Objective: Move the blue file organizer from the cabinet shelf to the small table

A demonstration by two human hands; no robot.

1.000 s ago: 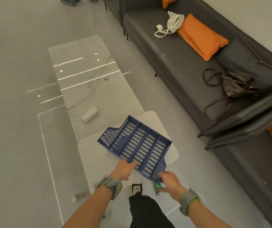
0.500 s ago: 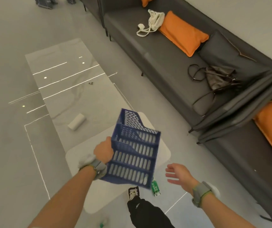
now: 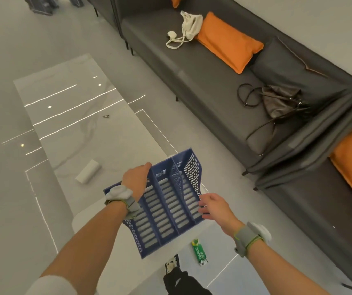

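Over the small table's [image 3: 98, 237] far edge, the left hand [image 3: 135, 179] grips the blue file organizer [image 3: 166, 207]; the right hand [image 3: 215, 208], fingers spread, touches its side.

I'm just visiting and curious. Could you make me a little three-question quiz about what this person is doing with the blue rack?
1. True or false: the left hand grips the blue file organizer at its edge.
2. What lies on the sofa beside the nearer end of the orange cushion? A) a laptop B) a dark handbag C) a book
3. Fill in: the green toothpaste box lies on the ____ table, near the right hand.

Key: 1 true; 2 B; 3 small white.
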